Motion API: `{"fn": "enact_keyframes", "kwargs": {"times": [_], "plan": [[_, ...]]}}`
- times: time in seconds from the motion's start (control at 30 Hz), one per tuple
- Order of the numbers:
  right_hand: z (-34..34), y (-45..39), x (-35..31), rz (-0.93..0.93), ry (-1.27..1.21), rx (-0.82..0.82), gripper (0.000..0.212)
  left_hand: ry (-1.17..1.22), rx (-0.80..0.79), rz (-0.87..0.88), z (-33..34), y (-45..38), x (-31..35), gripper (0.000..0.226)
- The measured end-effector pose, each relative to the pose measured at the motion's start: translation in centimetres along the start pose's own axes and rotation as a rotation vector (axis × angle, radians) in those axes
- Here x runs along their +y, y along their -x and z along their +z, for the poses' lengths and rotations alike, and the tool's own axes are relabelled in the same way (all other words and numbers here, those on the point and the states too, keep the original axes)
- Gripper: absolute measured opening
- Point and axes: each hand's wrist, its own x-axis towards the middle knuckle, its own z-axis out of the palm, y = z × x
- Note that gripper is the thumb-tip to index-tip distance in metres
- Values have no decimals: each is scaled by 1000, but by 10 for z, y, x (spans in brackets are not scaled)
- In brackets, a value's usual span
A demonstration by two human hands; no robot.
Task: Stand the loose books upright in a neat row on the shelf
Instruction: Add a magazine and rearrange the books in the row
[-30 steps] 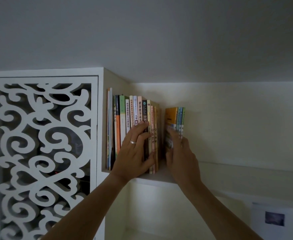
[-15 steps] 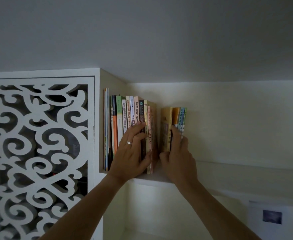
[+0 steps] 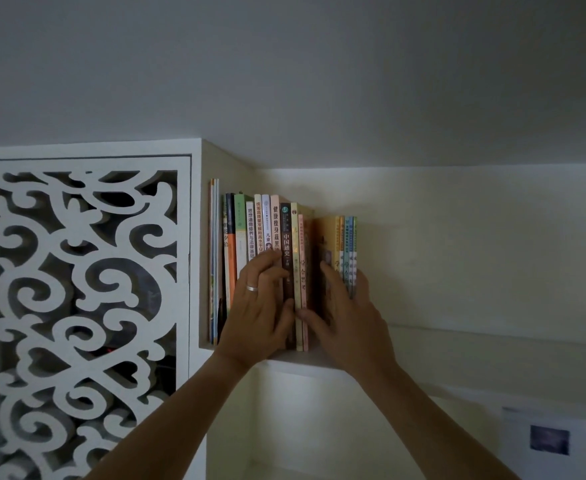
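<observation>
- Standing upright on the high white shelf (image 3: 492, 344), the main row of books (image 3: 260, 244) runs from the cabinet's side wall toward the right, spines facing out.
- Head view: the left hand (image 3: 256, 306), a ring (image 3: 252, 288) on one finger, lies flat against the spines of the row's middle books, fingers spread; its grip closes on nothing, only presses.
- Head view: the right hand (image 3: 347, 317) clasps the small group of yellow and blue books (image 3: 345, 240) at the row's right end, fingers on the outer side, thumb at the inner lower edge near the pink-spined book (image 3: 303, 282); grip narrow, holding that group.
- The group stands upright, touching or just beside the row; a dark sliver shows between them.
- The two thumbs lie near each other at the row's lower part.
- Left of the shelf stands a white cabinet door with scroll fretwork (image 3: 80, 306).
- A small picture on paper (image 3: 549, 439) hangs on the wall at lower right.
</observation>
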Motion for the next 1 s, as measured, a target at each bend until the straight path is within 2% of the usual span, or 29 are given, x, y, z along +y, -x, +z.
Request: {"fn": "enact_keyframes", "kwargs": {"times": [0.27, 0.43, 0.63, 0.8, 1.0], "plan": [[-4, 2, 0, -89, -144, 2, 89, -22, -7, -43, 2, 1, -2, 42], [-6, 5, -3, -180, -99, 14, 82, -58, -3, -56, 2, 2, -1, 45], [-6, 3, -2, -178, -71, 5, 82, -174, -45, -19, -1, -3, 3, 49], [-9, 1, -3, -61, -83, -26, 89, -203, 49, -149, -7, -41, 16, 48], [-6, 7, -7, -37, -61, 28, 90, -257, -25, -130, -19, -66, 11, 65]]}}
